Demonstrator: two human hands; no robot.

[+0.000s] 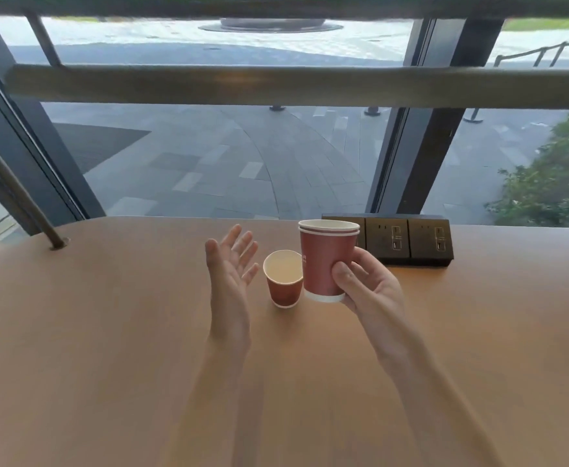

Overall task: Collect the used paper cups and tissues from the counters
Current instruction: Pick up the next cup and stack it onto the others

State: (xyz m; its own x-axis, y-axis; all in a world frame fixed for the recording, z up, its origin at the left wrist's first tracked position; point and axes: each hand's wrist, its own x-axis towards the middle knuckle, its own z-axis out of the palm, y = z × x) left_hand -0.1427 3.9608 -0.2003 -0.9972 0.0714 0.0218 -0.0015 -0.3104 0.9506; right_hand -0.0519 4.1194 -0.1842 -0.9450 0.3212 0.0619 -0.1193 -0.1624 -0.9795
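Note:
My right hand (pixel 365 286) grips a stack of two nested red paper cups (pixel 326 254) near its base and holds it just above the wooden counter (pixel 107 332). A smaller red paper cup (pixel 283 281) stands upright on the counter directly left of the stack, its white inside showing. My left hand (pixel 230 274) hovers open just left of the small cup, palm facing it, fingers spread, not touching it. No tissues are in view.
A black block of power sockets (pixel 407 241) sits on the counter behind the cups, by the window. A slanted metal post (pixel 23 203) enters the counter at the far left. Horizontal rails cross the window ahead.

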